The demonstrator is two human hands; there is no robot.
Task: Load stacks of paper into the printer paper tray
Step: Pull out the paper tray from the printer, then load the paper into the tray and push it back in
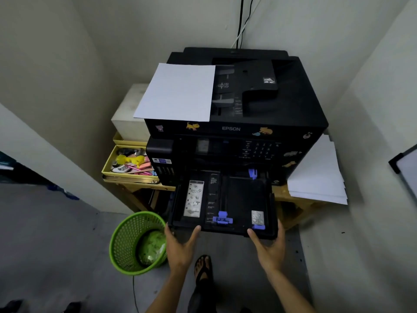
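A black Epson printer (pixel 237 129) stands on a wooden table. Its black paper tray (pixel 243 199) is pulled out toward me and holds no paper; purple guides (pixel 222 219) sit at its front. My left hand (pixel 180 245) grips the tray's front left corner and my right hand (pixel 268 245) grips its front right corner, thumbs on the front edge. A white paper stack (pixel 178 92) lies on the printer's top left. Another white paper stack (pixel 318 175) lies on the table to the printer's right.
A green mesh wastebasket (pixel 135 242) stands on the floor at the left of the tray. A yellow tray of stationery (pixel 128 164) and a white box (pixel 128 114) sit left of the printer. Walls close in on both sides. My sandalled foot (pixel 203 267) is below the tray.
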